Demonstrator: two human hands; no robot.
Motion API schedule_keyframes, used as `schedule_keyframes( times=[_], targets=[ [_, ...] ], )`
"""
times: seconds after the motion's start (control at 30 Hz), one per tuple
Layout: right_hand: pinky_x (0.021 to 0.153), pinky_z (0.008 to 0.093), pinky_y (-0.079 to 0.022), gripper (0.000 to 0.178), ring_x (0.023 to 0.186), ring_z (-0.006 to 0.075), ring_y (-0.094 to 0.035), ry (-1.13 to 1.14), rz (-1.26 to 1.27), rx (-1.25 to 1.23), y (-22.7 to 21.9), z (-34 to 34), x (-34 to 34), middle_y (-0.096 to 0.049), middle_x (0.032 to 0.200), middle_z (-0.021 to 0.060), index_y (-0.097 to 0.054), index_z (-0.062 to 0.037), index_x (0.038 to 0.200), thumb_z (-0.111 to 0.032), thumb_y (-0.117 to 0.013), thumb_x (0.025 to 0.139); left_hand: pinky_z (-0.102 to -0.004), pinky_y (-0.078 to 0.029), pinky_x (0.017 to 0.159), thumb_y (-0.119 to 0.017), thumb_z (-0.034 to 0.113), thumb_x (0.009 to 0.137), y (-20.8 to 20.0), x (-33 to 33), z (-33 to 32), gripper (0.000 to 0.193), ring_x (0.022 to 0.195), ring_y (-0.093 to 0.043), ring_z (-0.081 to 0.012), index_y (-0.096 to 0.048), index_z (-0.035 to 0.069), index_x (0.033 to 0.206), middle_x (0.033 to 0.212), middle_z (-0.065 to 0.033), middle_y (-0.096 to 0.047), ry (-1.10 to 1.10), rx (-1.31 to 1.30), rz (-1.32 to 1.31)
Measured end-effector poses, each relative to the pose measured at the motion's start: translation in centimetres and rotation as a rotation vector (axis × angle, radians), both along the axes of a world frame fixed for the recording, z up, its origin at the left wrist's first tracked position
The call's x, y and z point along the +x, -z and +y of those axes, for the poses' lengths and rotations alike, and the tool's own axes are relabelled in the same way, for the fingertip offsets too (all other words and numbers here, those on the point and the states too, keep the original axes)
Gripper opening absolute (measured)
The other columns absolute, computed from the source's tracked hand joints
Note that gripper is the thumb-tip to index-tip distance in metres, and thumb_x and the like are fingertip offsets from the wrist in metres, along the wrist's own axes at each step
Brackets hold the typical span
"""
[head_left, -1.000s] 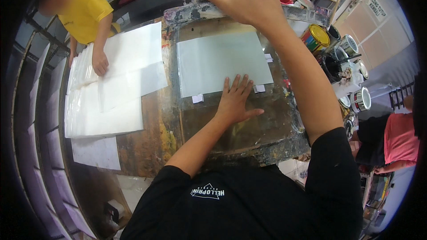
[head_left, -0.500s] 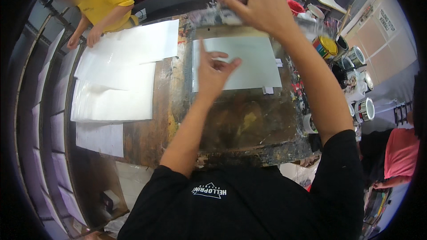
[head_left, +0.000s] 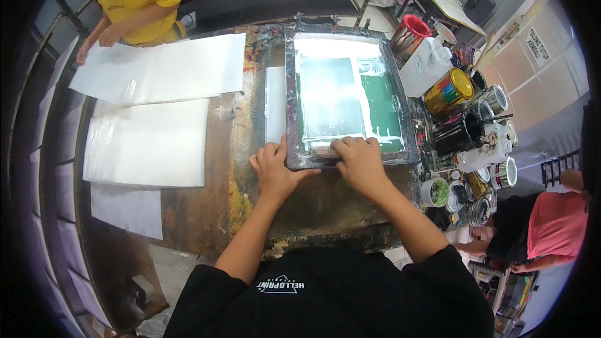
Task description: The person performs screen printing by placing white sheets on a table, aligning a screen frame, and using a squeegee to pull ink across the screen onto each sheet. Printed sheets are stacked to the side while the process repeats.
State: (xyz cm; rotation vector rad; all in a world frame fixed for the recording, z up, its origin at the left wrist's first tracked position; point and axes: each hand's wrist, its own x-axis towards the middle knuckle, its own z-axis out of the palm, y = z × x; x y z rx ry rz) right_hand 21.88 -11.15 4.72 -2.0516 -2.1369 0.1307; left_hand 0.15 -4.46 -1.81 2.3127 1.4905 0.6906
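A dark-edged printing screen [head_left: 289, 87] lies flat on the worktable, its mesh [head_left: 332, 97] green with white ink smeared around a paler rectangle. At its near left corner, my left hand [head_left: 275, 172] rests with thumb and fingers spread along the frame. My right hand [head_left: 360, 159] is closed over a squeegee [head_left: 323, 150] at the near end of the mesh; only a short piece of its handle shows beside the fingers. White paper [head_left: 274, 106] sticks out from under the screen's left side.
White sheets [head_left: 150, 144] are stacked on the left, where a person in a yellow shirt [head_left: 147, 0] handles the top sheet. Paint cans [head_left: 449, 92], a white jug [head_left: 426, 66] and a red bucket [head_left: 411, 32] crowd the right edge. Someone in pink [head_left: 554, 219] is at far right.
The printing screen now lies over the paper that was uncovered before. Both my hands have come nearer to me, the right from high up onto the squeegee, the left to the frame's corner.
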Motion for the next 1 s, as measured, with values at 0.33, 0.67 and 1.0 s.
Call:
schedule_keyframes(
  times=[0.33, 0.67, 1.0],
  targets=[
    [0.092, 0.0573, -0.043, 0.035, 0.107, 0.0310, -0.069, 0.050, -0.146, 0.185, 2.2, 17.4, 5.5, -0.071, 0.110, 0.0081, -0.067, -0.0151, 0.119, -0.020, -0.074, 0.086, -0.0440, -0.033, 0.098, -0.092, 0.070, 0.057, -0.3, -0.3, 0.1, 0.124, 0.103, -0.053, -0.0264, -0.056, -0.001, 0.152, 0.102, -0.0070, -0.057, 0.060, 0.057, -0.060],
    [0.102, 0.0634, -0.045, 0.045, 0.119, 0.0330, -0.069, 0.028, -0.124, 0.005, 0.1, 29.5, 10.9, -0.073, 0.125, 0.0095, -0.066, -0.0185, 0.136, -0.029, -0.068, 0.092, -0.0405, -0.036, 0.092, -0.091, 0.069, 0.063, -0.5, -0.5, 0.2, 0.127, 0.084, -0.059, -0.0226, -0.047, -0.002, 0.159, 0.089, -0.0063, -0.064, 0.101, 0.088, -0.154],
    [0.085, 0.0545, -0.052, 0.039, 0.100, 0.0362, -0.070, -0.040, -0.109, -0.071, -1.9, 8.9, 3.0, -0.069, 0.104, 0.0148, -0.063, -0.0063, 0.112, -0.031, -0.078, 0.086, -0.0399, -0.039, 0.095, -0.090, 0.067, 0.066, 0.6, -0.7, 0.0, 0.123, 0.087, -0.063, -0.0252, -0.048, -0.005, 0.156, 0.094, -0.0106, -0.070, 0.085, 0.130, -0.220]
  ],
)
